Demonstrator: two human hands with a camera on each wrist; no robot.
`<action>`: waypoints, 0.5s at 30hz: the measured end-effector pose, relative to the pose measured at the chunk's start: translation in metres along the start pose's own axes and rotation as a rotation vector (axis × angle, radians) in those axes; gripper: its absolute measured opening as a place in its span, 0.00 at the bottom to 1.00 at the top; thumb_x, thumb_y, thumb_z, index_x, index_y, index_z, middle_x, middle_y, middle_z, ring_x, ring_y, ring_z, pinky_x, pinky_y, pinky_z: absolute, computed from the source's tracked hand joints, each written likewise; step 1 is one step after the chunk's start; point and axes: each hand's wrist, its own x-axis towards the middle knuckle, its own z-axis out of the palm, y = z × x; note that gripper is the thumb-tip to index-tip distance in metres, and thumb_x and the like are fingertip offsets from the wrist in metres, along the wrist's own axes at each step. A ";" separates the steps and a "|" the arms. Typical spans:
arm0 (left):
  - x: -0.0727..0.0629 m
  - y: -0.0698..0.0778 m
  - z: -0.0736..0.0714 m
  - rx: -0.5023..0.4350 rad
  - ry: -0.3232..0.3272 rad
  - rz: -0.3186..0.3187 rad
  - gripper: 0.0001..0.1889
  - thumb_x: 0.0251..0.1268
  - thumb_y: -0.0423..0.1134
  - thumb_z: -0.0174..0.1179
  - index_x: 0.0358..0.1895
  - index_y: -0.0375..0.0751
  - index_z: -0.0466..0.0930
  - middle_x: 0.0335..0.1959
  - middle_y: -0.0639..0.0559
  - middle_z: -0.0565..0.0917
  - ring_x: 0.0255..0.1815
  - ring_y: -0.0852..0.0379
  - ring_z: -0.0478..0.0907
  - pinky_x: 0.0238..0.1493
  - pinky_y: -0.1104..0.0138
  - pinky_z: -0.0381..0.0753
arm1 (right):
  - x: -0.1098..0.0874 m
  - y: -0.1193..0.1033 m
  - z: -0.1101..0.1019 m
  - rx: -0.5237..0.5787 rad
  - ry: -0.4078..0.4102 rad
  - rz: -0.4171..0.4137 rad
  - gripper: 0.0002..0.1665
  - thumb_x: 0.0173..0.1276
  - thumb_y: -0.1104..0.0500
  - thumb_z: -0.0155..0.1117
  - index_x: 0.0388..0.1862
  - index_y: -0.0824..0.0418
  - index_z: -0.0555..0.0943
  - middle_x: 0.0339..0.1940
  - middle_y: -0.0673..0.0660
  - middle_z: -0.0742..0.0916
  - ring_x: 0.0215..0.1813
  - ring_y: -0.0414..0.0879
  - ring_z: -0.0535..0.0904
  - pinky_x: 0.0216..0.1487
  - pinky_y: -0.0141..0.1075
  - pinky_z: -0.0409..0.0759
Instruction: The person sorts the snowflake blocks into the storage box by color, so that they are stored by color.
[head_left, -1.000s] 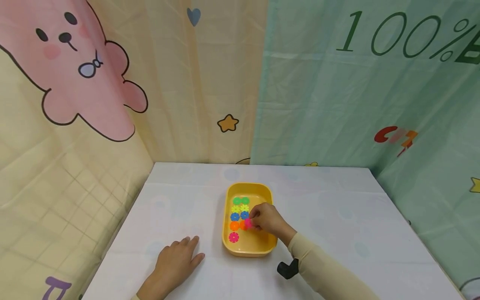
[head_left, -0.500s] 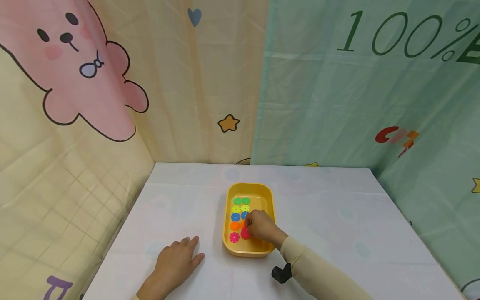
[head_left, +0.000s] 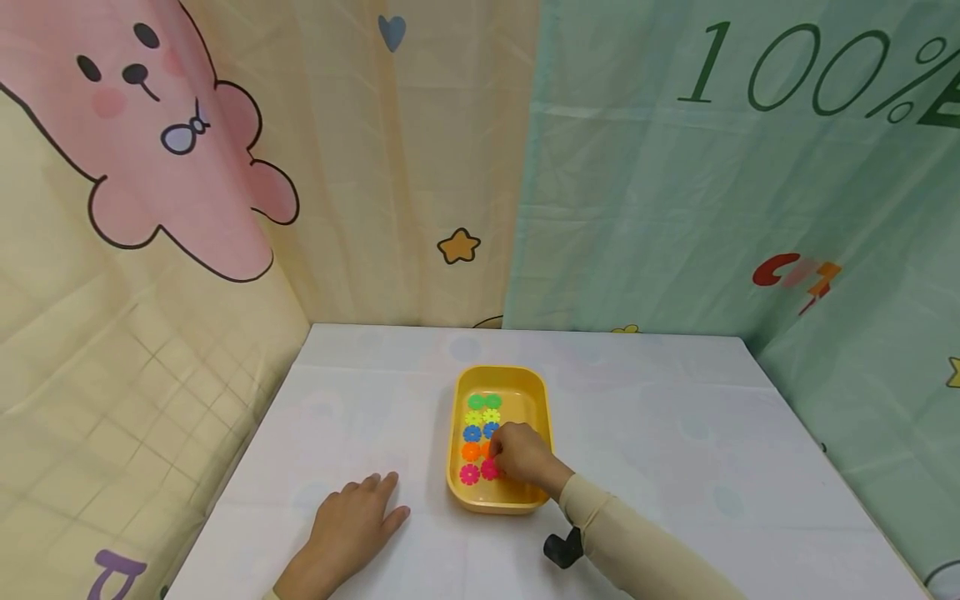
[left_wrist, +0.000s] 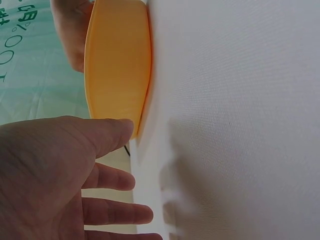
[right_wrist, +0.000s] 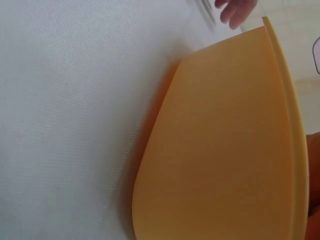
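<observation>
A yellow tray (head_left: 525, 392) holds small notched plastic discs laid in pairs down its left half. Green discs (head_left: 476, 402) lie farthest away, then yellow discs (head_left: 473, 417), blue discs (head_left: 472, 433), orange discs (head_left: 470, 452) and pink discs (head_left: 469, 474). Reaching in over the right rim, my right hand (head_left: 525, 454) keeps curled fingertips at the right-hand pink disc (head_left: 489, 470) and partly covers the orange one above it. My left hand (head_left: 348, 529) rests on the table to the left of the tray, fingers spread and holding nothing.
The tray stands on a white-covered table (head_left: 637, 417). A black angled piece (head_left: 564, 548) sits at the right sleeve (head_left: 630, 533). Printed curtains (head_left: 405, 167) hang behind and along both sides of the table.
My right hand has brought the pink disc down and left, from over the orange row to beside the other pink disc. The left hand has stayed put.
</observation>
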 end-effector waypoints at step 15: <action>-0.001 0.000 0.001 0.007 0.032 0.015 0.27 0.63 0.55 0.69 0.58 0.39 0.83 0.52 0.38 0.86 0.46 0.37 0.85 0.41 0.44 0.83 | 0.001 -0.002 0.002 -0.022 0.007 -0.001 0.07 0.63 0.71 0.68 0.28 0.60 0.84 0.26 0.51 0.81 0.30 0.44 0.74 0.30 0.32 0.79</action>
